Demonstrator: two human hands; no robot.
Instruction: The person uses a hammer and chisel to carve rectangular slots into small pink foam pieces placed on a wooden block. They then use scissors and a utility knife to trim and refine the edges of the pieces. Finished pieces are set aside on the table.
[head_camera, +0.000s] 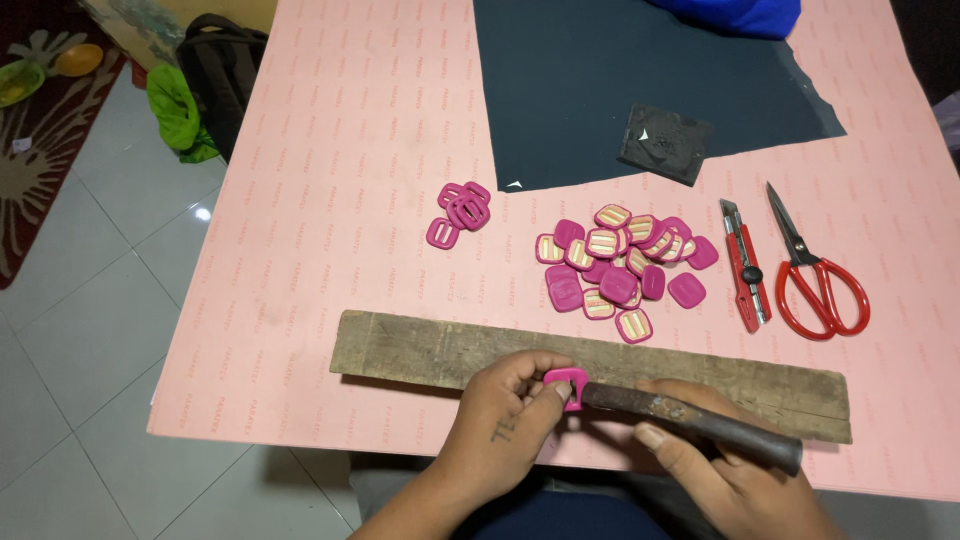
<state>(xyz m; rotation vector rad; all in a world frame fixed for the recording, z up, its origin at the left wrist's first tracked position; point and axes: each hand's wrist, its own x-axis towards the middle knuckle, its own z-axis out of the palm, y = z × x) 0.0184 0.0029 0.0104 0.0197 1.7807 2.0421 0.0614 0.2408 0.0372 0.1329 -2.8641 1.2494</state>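
My left hand pinches a small pink plastic buckle against the near edge of a long worn wooden plank. My right hand grips a dark, rusty metal tool whose tip meets the buckle. Beyond the plank lies a heap of pink buckles with cream-coloured inserts. A smaller cluster of hollow pink buckles sits to its left.
A red utility knife and red-handled scissors lie right of the heap. A dark sheet with a small dark packet covers the far part of the pink table covering. A backpack stands on the tiled floor at the left.
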